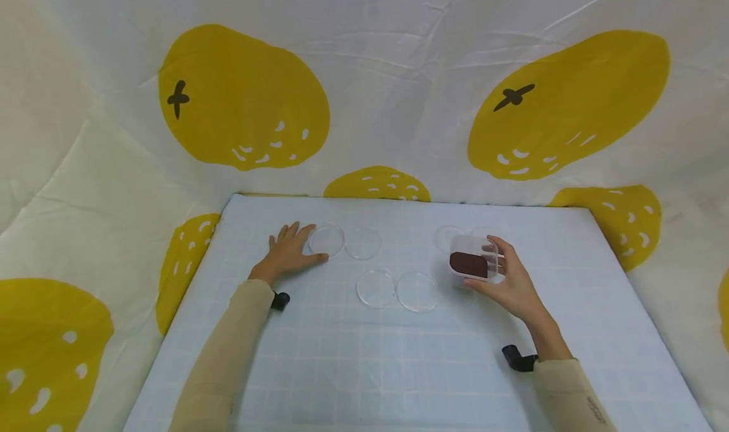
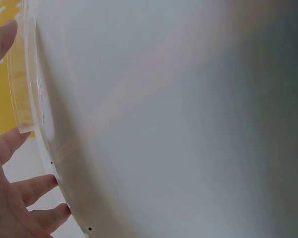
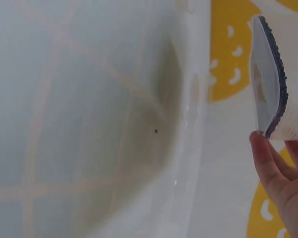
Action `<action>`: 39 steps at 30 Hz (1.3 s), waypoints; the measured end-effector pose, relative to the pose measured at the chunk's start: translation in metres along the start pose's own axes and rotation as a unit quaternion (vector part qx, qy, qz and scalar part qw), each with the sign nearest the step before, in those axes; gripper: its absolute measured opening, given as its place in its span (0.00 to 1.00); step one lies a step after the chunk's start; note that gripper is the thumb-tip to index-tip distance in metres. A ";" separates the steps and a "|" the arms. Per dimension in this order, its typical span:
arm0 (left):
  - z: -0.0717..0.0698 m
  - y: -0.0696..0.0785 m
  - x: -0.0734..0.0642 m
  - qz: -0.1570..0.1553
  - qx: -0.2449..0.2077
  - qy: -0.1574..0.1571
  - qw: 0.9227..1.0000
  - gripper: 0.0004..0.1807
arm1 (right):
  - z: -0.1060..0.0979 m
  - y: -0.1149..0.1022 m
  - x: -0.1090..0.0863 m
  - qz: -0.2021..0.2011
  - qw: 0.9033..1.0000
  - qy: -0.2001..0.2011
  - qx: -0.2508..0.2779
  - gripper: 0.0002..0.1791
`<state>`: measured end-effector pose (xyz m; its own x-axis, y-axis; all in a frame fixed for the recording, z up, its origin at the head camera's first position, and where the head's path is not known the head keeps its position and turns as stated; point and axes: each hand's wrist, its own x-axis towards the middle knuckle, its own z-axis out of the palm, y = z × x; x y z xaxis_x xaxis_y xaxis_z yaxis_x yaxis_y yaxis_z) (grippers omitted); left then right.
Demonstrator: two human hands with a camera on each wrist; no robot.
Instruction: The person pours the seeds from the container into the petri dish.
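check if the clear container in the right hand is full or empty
The clear container looks partly filled: the head view shows dark brown contents in its lower part and see-through wall above.

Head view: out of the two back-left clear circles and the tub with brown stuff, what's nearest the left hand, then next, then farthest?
1. Left circle: beside the left hand.
2. Right circle: just right of it.
3. Tub: much further right, in the right hand.

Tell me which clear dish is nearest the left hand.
The leftmost dish in the head view: the left hand is at its rim. The dish beside it and the others lie farther right, apart from that hand.
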<state>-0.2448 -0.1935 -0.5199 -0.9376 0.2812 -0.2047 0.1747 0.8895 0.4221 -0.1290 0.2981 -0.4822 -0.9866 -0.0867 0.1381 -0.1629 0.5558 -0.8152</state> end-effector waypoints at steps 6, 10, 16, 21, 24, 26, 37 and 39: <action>-0.002 0.000 -0.002 -0.002 -0.003 -0.010 1.000 0.56 | 0.018 -0.010 0.019 -0.018 1.000 0.008 -0.019 0.60; -0.001 -0.001 0.000 -0.001 -0.001 -0.011 1.000 0.56 | 0.031 -0.014 0.032 -0.043 0.999 0.011 -0.028 0.57; 0.001 -0.005 0.001 -0.004 -0.004 -0.011 1.000 0.55 | 0.050 -0.024 0.049 -0.069 0.997 -0.004 -0.022 0.56; 0.000 -0.005 0.001 -0.003 -0.014 -0.011 1.000 0.55 | 0.062 -0.031 0.062 -0.088 0.996 -0.016 -0.015 0.56; -0.001 -0.004 0.001 -0.006 -0.015 -0.013 1.000 0.54 | 0.068 -0.035 0.069 -0.102 0.994 -0.025 -0.026 0.57; -0.001 -0.003 0.001 -0.008 -0.015 -0.016 1.000 0.54 | 0.072 -0.036 0.073 -0.111 0.993 -0.029 -0.041 0.57; 0.000 -0.005 0.003 -0.006 -0.019 -0.016 1.000 0.55 | 0.088 -0.047 0.094 -0.141 0.982 -0.041 -0.118 0.57; 0.000 -0.005 0.003 -0.005 -0.019 -0.017 1.000 0.55 | 0.090 -0.051 0.096 -0.156 0.979 -0.038 -0.125 0.57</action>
<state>-0.2487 -0.1972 -0.5223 -0.9283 0.2845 -0.2394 0.1526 0.8787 0.4522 -0.2162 0.1865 -0.4779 -0.8883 -0.3405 0.3082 -0.4591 0.6769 -0.5754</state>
